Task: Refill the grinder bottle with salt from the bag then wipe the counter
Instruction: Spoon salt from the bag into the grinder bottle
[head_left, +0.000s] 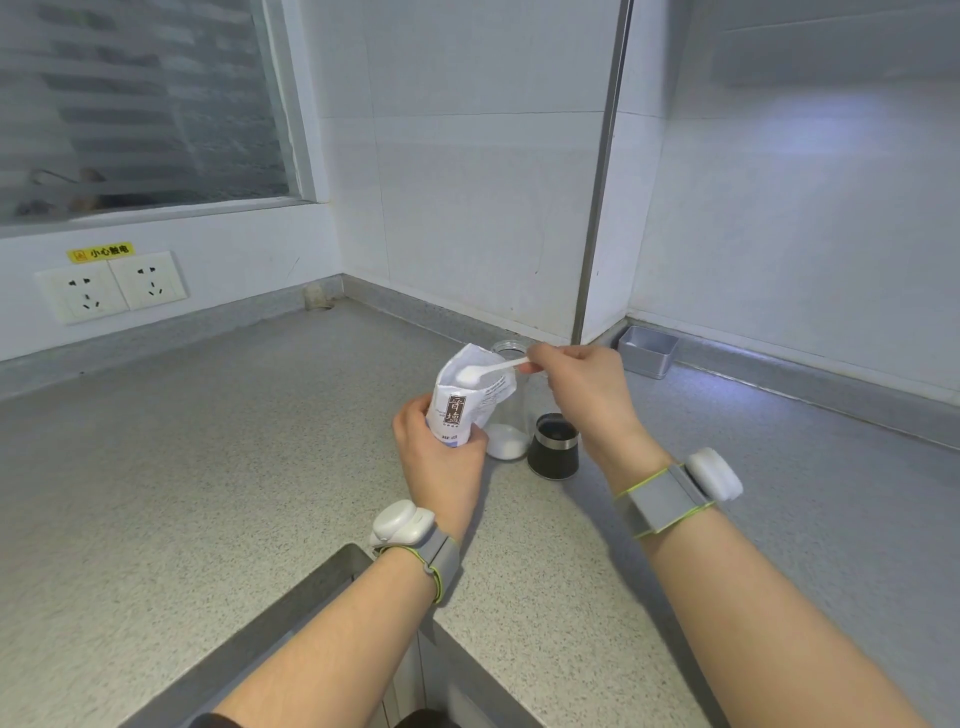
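Here, the glass bottle (511, 434) stands open on the counter (208, 441), near the far corner, with a low layer of white salt in its bottom. The salt bag (460, 402) is just in front of it and to its left, upright, its torn mouth open and hiding part of the glass. The left hand (441, 460) grips the bag's lower half, fingers and thumb curled round it. The right hand (582, 384) pinches the handle of a small white spoon (488, 370), whose bowl, heaped with salt, sits at the bag's mouth. Just right of the bottle stands a black grinder top (553, 447) with a metal band. Farther right, against the wall, is a small metal box (648, 351). Each wrist wears a grey strap with a white device. On the left wall are two sockets (111, 286) under a yellow label (100, 252), below a window (140, 104). A sink edge (311, 597) shows nearest.
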